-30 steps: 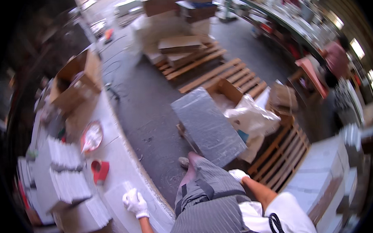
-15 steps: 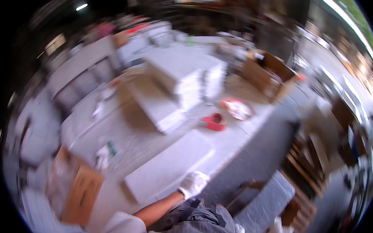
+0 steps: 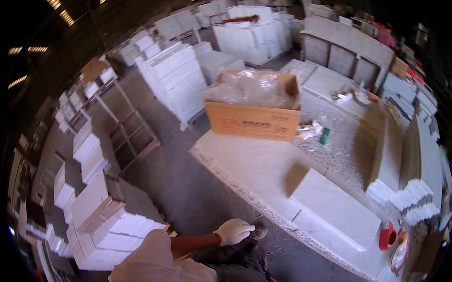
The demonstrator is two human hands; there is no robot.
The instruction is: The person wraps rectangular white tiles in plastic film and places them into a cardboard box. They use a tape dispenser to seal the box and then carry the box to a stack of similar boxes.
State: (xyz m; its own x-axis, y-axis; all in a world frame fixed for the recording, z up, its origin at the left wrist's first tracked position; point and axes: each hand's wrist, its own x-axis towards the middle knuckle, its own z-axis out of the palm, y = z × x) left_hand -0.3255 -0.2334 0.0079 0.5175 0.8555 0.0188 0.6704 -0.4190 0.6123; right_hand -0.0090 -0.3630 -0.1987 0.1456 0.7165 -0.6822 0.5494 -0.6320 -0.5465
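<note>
My left hand (image 3: 235, 231), in a white knitted glove, hangs over the dark floor beside the near edge of a pale stone-topped worktable (image 3: 242, 153). Its fingers curl in together, with nothing visible in them. The hand is apart from the table. A thick white rectangular slab (image 3: 337, 209) lies flat on the tabletop, to the right of the hand. By the slab's right end are a red tape dispenser (image 3: 388, 236) and a red-and-white item (image 3: 400, 255) that I cannot make out. My right hand is out of view.
An open cardboard box (image 3: 253, 120) of clear plastic film stands on the table. Behind it lie a crumpled white item (image 3: 311, 130) and a green piece (image 3: 325, 136). Stacked slabs (image 3: 420, 161) stand at right. More stacks (image 3: 123, 223) and a metal frame (image 3: 128, 125) occupy the left floor.
My view has swung left, bringing the box and left-hand stacks further into sight. My left hand has come off the slab's edge and now hangs over the floor. My right hand has left the picture.
</note>
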